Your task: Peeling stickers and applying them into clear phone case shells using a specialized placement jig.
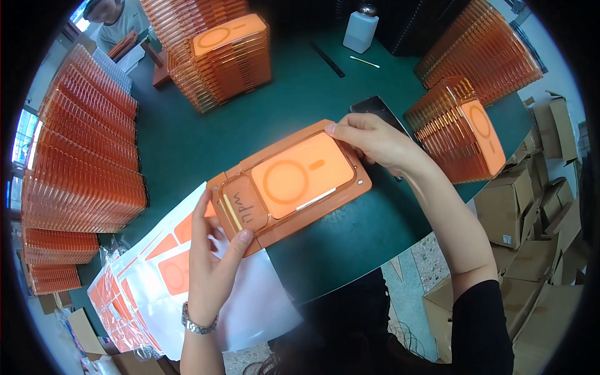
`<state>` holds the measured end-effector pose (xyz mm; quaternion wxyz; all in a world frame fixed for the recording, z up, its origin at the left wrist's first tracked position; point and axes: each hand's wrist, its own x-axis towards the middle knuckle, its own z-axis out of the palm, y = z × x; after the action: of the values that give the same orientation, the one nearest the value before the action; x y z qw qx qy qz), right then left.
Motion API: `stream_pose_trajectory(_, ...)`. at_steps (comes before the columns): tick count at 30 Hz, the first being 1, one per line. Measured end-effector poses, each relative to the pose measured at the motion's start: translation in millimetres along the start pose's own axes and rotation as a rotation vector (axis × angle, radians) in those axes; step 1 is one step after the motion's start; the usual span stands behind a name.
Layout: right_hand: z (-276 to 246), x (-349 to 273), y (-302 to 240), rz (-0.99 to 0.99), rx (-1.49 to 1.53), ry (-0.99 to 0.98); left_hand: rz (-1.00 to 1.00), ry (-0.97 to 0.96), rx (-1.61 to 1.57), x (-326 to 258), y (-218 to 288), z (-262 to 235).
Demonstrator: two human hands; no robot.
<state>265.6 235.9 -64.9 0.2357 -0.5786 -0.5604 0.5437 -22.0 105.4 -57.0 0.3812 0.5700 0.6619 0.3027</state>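
Note:
Tilted above the green table is a brown-orange positioning jig (356,181) with small screws at its ends. A clear orange phone case (255,220) sits in its recess. An orange film (328,165) with a ring and short bar mark covers most of the case's back; dark handwriting shows beside it. My left hand (211,265) grips the jig's near-left end, thumb on top and fingers partly underneath. My right hand (375,140) is closed at the far-right end, its thumb pressing the film's corner and the other fingers partly hidden.
White sheets with orange film pieces (172,272) lie at the near left. Stacked orange cases stand left (81,162), at the back (240,69) and right (459,134). A dark phone-like slab (381,111), white bottle (360,31), cotton swab (364,62) and black strip (327,59) lie beyond. Cardboard boxes (509,200) fill the right.

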Motion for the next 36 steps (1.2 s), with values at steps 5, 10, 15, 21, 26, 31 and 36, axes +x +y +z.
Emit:
stream_pose_trajectory(5, -4, 0, 5, 0.008, -0.019, -0.017, -0.003, -0.049, -0.113, 4, -5, 0)
stream_pose_trajectory(10, -21, -19, 8, -0.596, -0.606, -0.082, 0.154, -0.041, 0.096, 7, -13, -9)
stream_pose_trajectory(15, -23, -21, 4, -0.508, -0.629, -0.095, 0.187, -0.036, 0.281, 7, -10, -8)
stream_pose_trajectory(21, -24, -26, -9, -0.853, -0.816, -0.005, 0.580, -0.013, 0.532, 23, -1, -11)
stream_pose_trajectory(26, 10, -10, -13, -1.002, -0.637, -0.247, 0.759, 0.065, 0.459, 34, -20, -12)
stream_pose_trajectory(31, -20, -46, -29, -0.882, -0.368, -0.096, 0.814, 0.242, 0.072, 38, 19, -4)
stream_pose_trajectory(36, -56, -100, -11, -0.513, 0.882, -0.273, 0.558, 0.336, 0.090, -23, 15, -31)
